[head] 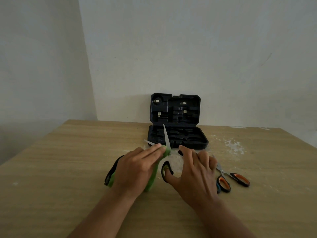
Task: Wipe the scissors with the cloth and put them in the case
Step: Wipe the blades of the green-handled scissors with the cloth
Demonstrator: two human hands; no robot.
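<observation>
L hand flat on cloth over scissors, R hand tight round handles, open case just beyond

No legible text (stickers too small)

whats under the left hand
A green cloth, which the left hand presses onto the open scissors. Their blades stick out beyond it; the pivot is covered by cloth and fingers.

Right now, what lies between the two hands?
In the head view, a black handle loop of the scissors lies between the left hand and the right hand, beside the green cloth under the left hand.
</observation>
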